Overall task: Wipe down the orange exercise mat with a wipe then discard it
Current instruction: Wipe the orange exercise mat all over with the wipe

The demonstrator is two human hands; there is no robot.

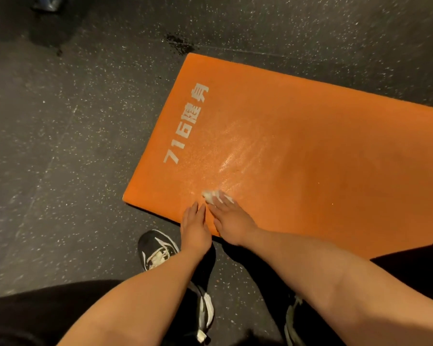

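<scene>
The orange exercise mat (pixel 298 146) lies on the dark speckled floor, with white "716" lettering along its left end and a wet sheen in the middle. My right hand (pixel 231 221) lies flat near the mat's near left corner and presses a small white wipe (pixel 211 196) under its straight fingertips. Beside it, my left hand (pixel 194 228) rests flat on the mat's near edge with fingers straight, holding nothing.
Dark rubber floor (pixel 60 146) surrounds the mat. My black-and-white shoes (pixel 158 250) stand just in front of the mat's near edge. A wet patch (pixel 179 43) marks the floor beyond the mat's far corner. A dark object (pixel 45 3) sits at the top left.
</scene>
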